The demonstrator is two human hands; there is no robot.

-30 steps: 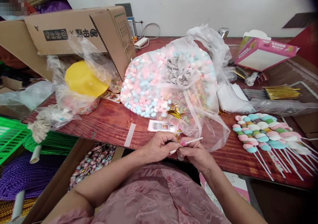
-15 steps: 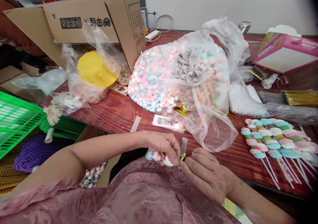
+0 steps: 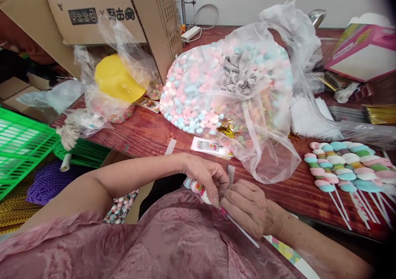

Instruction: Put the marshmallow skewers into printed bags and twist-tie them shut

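In the left hand point(image 3: 206, 176) — a pastel, white-stemmed candy skewer point(image 3: 193, 185).

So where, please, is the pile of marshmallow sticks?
In the head view, the pile of marshmallow sticks lies at right on the table, beyond the right hand.

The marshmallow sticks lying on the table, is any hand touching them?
No: the marshmallow sticks lie apart from the left hand and the right hand, which both hold a wrapped marshmallow stick.

held candy point(image 3: 194, 186): white/pale-blue/pink | stick point(image 3: 243, 231): white | basket point(image 3: 34, 160): green | shirt point(image 3: 173, 242): dusty-pink, rose-patterned
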